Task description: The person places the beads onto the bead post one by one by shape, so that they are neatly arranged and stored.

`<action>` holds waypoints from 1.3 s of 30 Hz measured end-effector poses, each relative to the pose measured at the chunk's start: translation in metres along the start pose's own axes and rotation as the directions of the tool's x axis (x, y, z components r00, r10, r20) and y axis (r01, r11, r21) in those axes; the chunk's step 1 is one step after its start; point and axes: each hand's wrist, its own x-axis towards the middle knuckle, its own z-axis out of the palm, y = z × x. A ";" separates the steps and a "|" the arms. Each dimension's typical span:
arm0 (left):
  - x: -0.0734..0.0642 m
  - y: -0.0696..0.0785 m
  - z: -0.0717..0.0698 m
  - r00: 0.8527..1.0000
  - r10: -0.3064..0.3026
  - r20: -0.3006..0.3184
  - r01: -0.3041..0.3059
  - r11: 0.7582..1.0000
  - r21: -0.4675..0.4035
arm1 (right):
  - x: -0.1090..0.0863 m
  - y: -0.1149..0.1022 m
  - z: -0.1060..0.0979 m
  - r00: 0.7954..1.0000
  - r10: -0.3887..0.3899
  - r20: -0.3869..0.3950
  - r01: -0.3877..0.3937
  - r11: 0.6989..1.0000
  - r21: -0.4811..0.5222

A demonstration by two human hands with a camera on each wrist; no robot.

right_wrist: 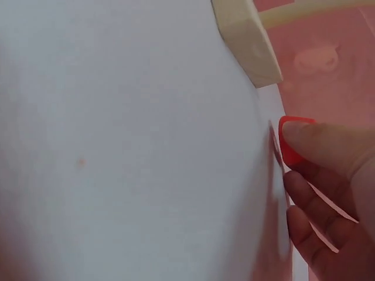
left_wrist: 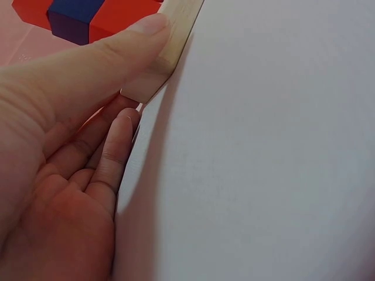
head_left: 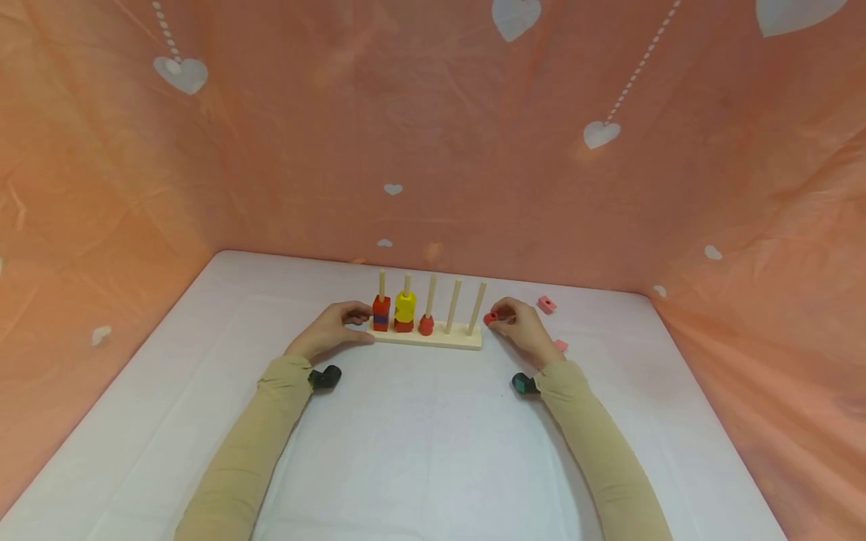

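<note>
A wooden peg stand (head_left: 429, 341) with several upright pegs sits on the white table. My left hand (head_left: 331, 328) grips its left end, the thumb (left_wrist: 146, 24) lying along the front edge of the base and the other fingers behind. On the leftmost peg is a red and blue block stack (head_left: 382, 313); beside it are yellow blocks (head_left: 404, 306) over a red one. A small red block (head_left: 426, 325) is at the bottom of the middle peg. Just off the stand's right end, my right hand (head_left: 521, 328) pinches a small red block (right_wrist: 292, 153) between thumb and fingers.
Two pinkish-red blocks lie right of the stand, one farther back (head_left: 546, 304) and one partly hidden (head_left: 561, 346) behind the right wrist. The white table (head_left: 419, 451) meets an orange-pink cloth backdrop (head_left: 433, 150) with hearts. A dark wrist camera sits at each cuff.
</note>
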 end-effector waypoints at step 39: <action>-0.003 0.005 -0.001 1.000 -0.006 0.002 0.006 1.000 0.010 | -0.009 -0.161 -0.033 0.892 -0.356 -0.278 0.429 0.861 0.273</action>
